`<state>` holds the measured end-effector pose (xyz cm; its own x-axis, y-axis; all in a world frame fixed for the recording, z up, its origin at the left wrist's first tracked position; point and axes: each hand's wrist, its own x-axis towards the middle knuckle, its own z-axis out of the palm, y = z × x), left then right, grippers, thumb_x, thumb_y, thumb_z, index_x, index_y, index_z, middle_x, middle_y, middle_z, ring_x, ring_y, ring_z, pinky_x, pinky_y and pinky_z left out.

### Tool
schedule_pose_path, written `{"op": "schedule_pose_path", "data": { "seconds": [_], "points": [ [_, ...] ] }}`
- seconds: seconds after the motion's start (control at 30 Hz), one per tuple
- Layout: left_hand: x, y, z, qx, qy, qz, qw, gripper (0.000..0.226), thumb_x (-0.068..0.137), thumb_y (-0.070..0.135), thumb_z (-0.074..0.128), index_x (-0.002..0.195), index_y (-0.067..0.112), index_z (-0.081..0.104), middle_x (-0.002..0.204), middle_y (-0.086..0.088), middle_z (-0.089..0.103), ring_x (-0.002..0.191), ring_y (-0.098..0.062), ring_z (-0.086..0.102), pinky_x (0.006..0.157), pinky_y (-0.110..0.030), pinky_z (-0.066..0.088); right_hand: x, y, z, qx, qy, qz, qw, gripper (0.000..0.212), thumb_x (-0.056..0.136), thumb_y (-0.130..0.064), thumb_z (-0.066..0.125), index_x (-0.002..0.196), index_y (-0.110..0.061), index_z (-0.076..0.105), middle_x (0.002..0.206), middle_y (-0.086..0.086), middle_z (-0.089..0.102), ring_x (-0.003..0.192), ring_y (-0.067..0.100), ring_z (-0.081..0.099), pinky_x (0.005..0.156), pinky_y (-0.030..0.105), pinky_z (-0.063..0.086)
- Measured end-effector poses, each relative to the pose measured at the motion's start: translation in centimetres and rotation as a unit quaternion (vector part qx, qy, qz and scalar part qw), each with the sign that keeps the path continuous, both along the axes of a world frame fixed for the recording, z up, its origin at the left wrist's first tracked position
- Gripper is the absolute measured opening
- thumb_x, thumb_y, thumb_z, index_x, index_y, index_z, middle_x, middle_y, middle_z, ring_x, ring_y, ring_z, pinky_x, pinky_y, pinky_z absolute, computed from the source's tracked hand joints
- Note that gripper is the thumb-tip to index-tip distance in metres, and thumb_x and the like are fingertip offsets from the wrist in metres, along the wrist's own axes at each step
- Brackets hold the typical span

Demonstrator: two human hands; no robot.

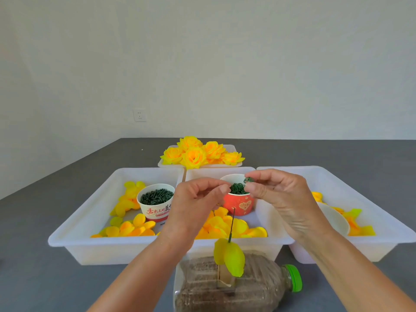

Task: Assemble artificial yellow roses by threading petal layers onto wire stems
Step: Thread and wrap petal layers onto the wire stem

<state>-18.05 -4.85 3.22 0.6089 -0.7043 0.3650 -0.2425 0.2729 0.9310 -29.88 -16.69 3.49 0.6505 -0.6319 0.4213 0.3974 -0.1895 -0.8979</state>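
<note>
Our right hand (276, 194) pinches a green ring (248, 179); left hand (198, 199) curled, contents unclear. Ring may slip before reaching the stem (231, 224) at 6 o'clock.

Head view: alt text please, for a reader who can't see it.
Two bare hands hover over white trays of yellow petals; the right hand pinches a small green ring above a red cup of rings, the left hand curled beside it. In front, a wire stem with a petal layer stands on a lying bottle.

white paper cup (155, 204): red "舌尖上的美…", partly hidden | red cup (239, 204): heart emblem, unreadable
</note>
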Motion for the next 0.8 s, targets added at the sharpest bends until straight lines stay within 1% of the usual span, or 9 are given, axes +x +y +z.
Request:
{"op": "schedule_pose_path", "data": {
  "seconds": [0.03, 0.1, 0.17, 0.23, 0.33, 0.4, 0.47, 0.57, 0.8],
  "points": [
    [-0.1, 0.6, -0.3, 0.001, 0.005, -0.005, 1.000, 0.005, 0.077, 0.016, 0.069, 0.080, 0.016, 0.073, 0.064, 0.002, 0.068, 0.061, -0.008, 0.059, 0.058, -0.017, 0.049, -0.3, 0.4, -0.2, 0.021, -0.007, 0.007, 1.000, 0.014, 0.060, -0.013, 0.073, 0.073, -0.015, 0.076, 0.073, 0.002, 0.073, 0.066, 0.008, 0.067, 0.060, 0.015, 0.051],
    [-0.6, 1.6, -0.9, 0.001, 0.009, -0.027, 1.000, 0.013, 0.067, 0.026, 0.071, 0.078, 0.019, 0.074, 0.068, 0.002, 0.072, 0.064, -0.005, 0.062, 0.059, -0.017, 0.050, -0.7, 1.1, -0.6, 0.056, -0.013, 0.023, 0.998, 0.019, 0.058, -0.016, 0.073, 0.076, -0.017, 0.077, 0.074, 0.005, 0.073, 0.067, 0.011, 0.068, 0.058, 0.018, 0.052],
    [-0.9, 2.0, -1.4, 0.010, -0.001, -0.029, 1.000, 0.019, 0.059, 0.032, 0.073, 0.075, 0.022, 0.076, 0.075, -0.003, 0.073, 0.070, -0.009, 0.063, 0.063, -0.023, 0.051, -0.9, 1.9, -0.8, 0.072, -0.010, 0.029, 0.997, 0.027, 0.052, -0.022, 0.076, 0.078, -0.019, 0.077, 0.076, 0.006, 0.073, 0.068, 0.014, 0.068, 0.060, 0.021, 0.054],
    [-1.2, 2.1, -2.0, 0.016, -0.010, -0.027, 0.999, 0.022, 0.055, 0.034, 0.075, 0.074, 0.024, 0.076, 0.077, -0.004, 0.073, 0.069, -0.012, 0.060, 0.064, -0.024, 0.050, -0.9, 2.4, -1.0, 0.071, -0.003, 0.024, 0.997, 0.032, 0.048, -0.027, 0.076, 0.078, -0.019, 0.078, 0.078, 0.006, 0.073, 0.070, 0.015, 0.067, 0.063, 0.022, 0.055],
    [-1.6, 1.9, -2.3, 0.013, -0.012, -0.031, 0.999, 0.017, 0.057, 0.028, 0.075, 0.073, 0.022, 0.076, 0.074, -0.007, 0.072, 0.068, -0.013, 0.059, 0.065, -0.026, 0.049, -0.6, 3.0, -1.4, 0.061, -0.004, 0.011, 0.998, 0.029, 0.049, -0.023, 0.077, 0.077, -0.014, 0.076, 0.080, 0.009, 0.073, 0.074, 0.016, 0.068, 0.067, 0.022, 0.055],
    [-1.8, 1.7, -2.4, -0.001, -0.002, -0.040, 0.999, 0.013, 0.060, 0.023, 0.074, 0.071, 0.017, 0.075, 0.072, -0.006, 0.072, 0.067, -0.010, 0.062, 0.064, -0.021, 0.050, -0.4, 3.3, -1.6, 0.057, -0.012, 0.012, 0.998, 0.025, 0.051, -0.017, 0.076, 0.076, -0.011, 0.075, 0.079, 0.008, 0.073, 0.074, 0.015, 0.068, 0.065, 0.020, 0.054],
    [-1.9, 1.6, -2.4, -0.016, 0.005, -0.047, 0.999, 0.010, 0.061, 0.021, 0.072, 0.070, 0.016, 0.074, 0.068, -0.001, 0.071, 0.064, -0.005, 0.063, 0.061, -0.015, 0.049, -0.2, 3.5, -1.7, 0.052, -0.012, 0.014, 0.998, 0.025, 0.053, -0.013, 0.074, 0.078, -0.010, 0.073, 0.078, 0.007, 0.073, 0.072, 0.013, 0.068, 0.062, 0.017, 0.052],
    [-2.1, 1.6, -2.6, -0.026, 0.025, -0.051, 0.998, 0.005, 0.062, 0.019, 0.072, 0.066, 0.016, 0.073, 0.064, 0.002, 0.070, 0.061, -0.004, 0.061, 0.060, -0.014, 0.047, 0.0, 3.6, -2.0, 0.052, -0.010, 0.016, 0.998, 0.026, 0.054, -0.012, 0.074, 0.079, -0.008, 0.073, 0.077, 0.007, 0.073, 0.070, 0.012, 0.068, 0.059, 0.017, 0.051],
    [-2.1, 1.5, -2.9, -0.028, 0.045, -0.048, 0.997, 0.016, 0.061, 0.018, 0.072, 0.070, 0.005, 0.070, 0.064, -0.002, 0.068, 0.062, -0.008, 0.059, 0.060, -0.018, 0.048, -0.1, 3.6, -2.5, 0.042, -0.005, 0.009, 0.999, 0.024, 0.055, -0.011, 0.075, 0.078, -0.009, 0.073, 0.079, 0.010, 0.074, 0.072, 0.014, 0.069, 0.063, 0.018, 0.052]
  ]
}}
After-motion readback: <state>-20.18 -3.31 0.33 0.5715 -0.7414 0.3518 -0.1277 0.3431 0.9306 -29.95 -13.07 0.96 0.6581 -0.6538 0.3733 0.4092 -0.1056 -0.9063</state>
